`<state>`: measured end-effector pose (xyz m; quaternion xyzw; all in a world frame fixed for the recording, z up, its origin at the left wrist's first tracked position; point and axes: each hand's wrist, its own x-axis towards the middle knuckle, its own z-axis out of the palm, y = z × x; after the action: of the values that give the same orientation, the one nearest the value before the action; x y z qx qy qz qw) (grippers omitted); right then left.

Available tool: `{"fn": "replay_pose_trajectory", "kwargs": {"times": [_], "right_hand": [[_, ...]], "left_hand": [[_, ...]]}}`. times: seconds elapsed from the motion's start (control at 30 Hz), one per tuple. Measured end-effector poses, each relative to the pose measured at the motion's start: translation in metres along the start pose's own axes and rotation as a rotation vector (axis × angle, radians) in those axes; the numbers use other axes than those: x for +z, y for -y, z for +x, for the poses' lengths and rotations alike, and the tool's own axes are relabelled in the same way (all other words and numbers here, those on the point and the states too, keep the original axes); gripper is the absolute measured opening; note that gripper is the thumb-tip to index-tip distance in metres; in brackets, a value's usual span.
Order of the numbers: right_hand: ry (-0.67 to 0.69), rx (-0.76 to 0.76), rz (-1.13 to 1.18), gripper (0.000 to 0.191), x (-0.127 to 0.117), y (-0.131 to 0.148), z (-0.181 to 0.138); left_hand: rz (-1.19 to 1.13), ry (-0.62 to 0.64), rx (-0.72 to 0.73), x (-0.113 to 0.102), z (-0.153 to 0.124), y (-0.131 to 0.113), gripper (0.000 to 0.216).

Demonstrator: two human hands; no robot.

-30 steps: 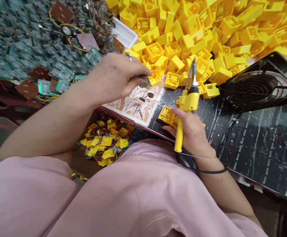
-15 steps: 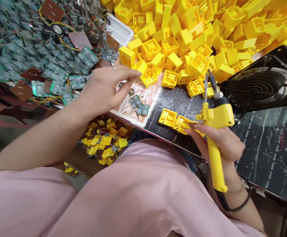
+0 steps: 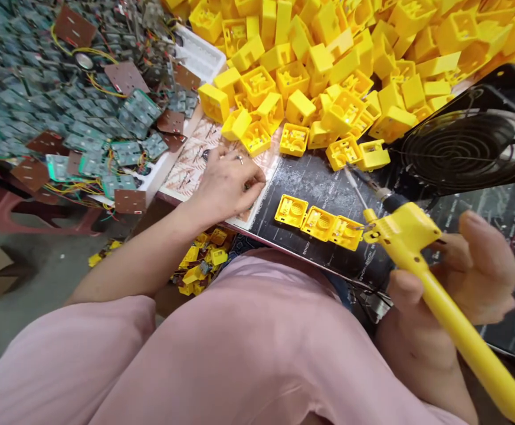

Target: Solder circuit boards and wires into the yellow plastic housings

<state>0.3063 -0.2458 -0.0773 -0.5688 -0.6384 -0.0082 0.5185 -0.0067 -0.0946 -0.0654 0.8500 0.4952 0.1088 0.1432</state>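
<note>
My left hand [image 3: 233, 184] is low over the patterned sheet [image 3: 190, 159], its fingers curled and thumb drawn in. What lies under or between its fingertips is hidden. My right hand [image 3: 465, 277] holds a yellow soldering gun [image 3: 412, 236] between thumb and fingers, with the grip partly loose. The gun's metal tip and thin feed tube point up and left, near a yellow housing [image 3: 343, 152]. On the dark mat below, three open yellow housings [image 3: 319, 223] stand side by side in a row, the rightmost by the gun's front.
A large heap of yellow housings [image 3: 301, 65] covers the back of the bench. Circuit boards with wires [image 3: 84, 118] are piled at left beside a white foam tray [image 3: 199, 53]. A black fan [image 3: 461, 141] stands at right. More yellow parts [image 3: 195, 265] lie below the bench edge.
My left hand has lowered onto the sheet, covering the small circuit boards seen there before. My right hand has drawn back right from the housing row, and the soldering gun now tilts more.
</note>
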Motion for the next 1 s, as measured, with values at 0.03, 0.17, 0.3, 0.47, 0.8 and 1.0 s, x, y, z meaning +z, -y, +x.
{"fn": "replay_pose_trajectory", "kwargs": {"times": [0.03, 0.17, 0.3, 0.47, 0.8, 1.0], "right_hand": [[-0.148, -0.002, 0.012, 0.062, 0.004, 0.000, 0.004], [-0.418, 0.025, 0.090, 0.068, 0.020, -0.006, 0.019], [-0.273, 0.073, 0.149, 0.046, 0.019, -0.001, 0.020], [0.054, -0.092, 0.199, 0.047, 0.011, 0.013, 0.011], [0.236, -0.253, 0.128, 0.026, 0.018, 0.030, 0.023], [0.342, -0.322, 0.108, 0.029, 0.013, 0.033, 0.027]], "left_hand": [[-0.079, 0.008, 0.035, 0.002, -0.002, 0.000, 0.032], [-0.249, 0.023, 0.092, 0.007, -0.009, -0.005, 0.029], [-0.228, 0.048, 0.061, 0.004, -0.006, -0.015, 0.023], [-0.083, 0.052, 0.121, -0.003, 0.001, -0.028, 0.022], [0.059, 0.076, 0.201, -0.005, 0.011, -0.032, 0.021], [0.078, 0.099, 0.289, -0.007, 0.020, -0.033, 0.022]]}}
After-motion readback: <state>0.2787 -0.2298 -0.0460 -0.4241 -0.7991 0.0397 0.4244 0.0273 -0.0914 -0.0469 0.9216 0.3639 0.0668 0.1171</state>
